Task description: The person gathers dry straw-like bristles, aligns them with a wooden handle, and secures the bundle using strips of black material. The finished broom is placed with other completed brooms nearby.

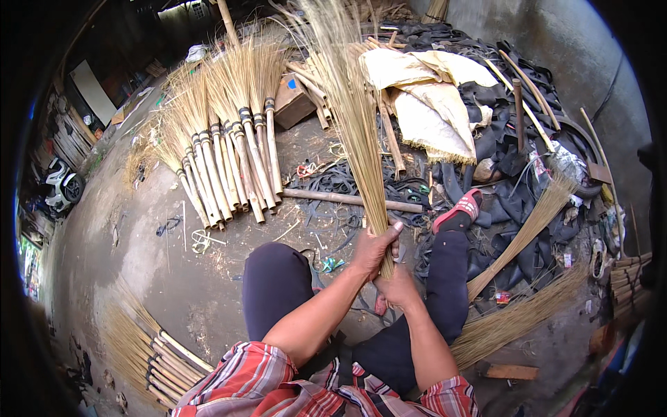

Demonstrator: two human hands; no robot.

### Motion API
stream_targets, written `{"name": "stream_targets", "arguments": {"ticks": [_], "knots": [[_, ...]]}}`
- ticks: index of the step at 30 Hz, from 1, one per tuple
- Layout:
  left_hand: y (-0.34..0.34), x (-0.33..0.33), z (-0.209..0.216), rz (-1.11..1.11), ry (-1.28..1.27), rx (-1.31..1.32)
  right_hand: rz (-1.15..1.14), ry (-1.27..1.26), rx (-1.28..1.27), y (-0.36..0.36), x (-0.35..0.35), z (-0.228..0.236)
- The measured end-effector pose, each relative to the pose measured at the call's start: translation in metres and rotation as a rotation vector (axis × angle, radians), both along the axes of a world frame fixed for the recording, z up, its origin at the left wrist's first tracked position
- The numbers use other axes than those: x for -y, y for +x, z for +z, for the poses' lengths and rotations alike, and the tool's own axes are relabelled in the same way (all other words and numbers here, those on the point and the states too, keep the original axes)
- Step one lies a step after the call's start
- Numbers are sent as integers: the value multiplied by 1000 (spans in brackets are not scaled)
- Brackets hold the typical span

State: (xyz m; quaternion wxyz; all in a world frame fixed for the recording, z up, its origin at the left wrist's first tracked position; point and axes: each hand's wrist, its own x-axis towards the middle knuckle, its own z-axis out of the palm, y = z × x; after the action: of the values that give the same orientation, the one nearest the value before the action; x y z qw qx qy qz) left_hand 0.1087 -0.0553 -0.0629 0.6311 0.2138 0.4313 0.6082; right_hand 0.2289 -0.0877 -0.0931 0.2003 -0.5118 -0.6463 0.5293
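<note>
A tall, upright bundle of thin tan broom straws (354,118) is being gripped at its base by the left hand (374,249) wrapped around it, with the right hand (397,288) closed just beneath, over a littered concrete floor (139,257) where finished brooms (229,146) are being kept.

A brown cardboard box (292,101) with a small blue label (292,84) on its top sits on the floor beside the row of finished brooms. A tiny red packet (501,297) lies by the loose straw.
</note>
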Motion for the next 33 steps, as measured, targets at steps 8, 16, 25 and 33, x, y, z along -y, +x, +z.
{"name": "stream_targets", "arguments": {"ticks": [8, 16, 25, 33], "knots": [[-16, 15, 20, -34, 31, 177, -57, 71, 137, -2, 25, 37], [-60, 35, 59, 154, 74, 261, 209, 138, -57, -28, 16, 66], [-124, 48, 117, 507, 192, 177, -405, -164, -1192, -124, 9, 89], [-159, 48, 122, 560, 342, 252, -365, -184, -1267, -169, 0, 90]]}}
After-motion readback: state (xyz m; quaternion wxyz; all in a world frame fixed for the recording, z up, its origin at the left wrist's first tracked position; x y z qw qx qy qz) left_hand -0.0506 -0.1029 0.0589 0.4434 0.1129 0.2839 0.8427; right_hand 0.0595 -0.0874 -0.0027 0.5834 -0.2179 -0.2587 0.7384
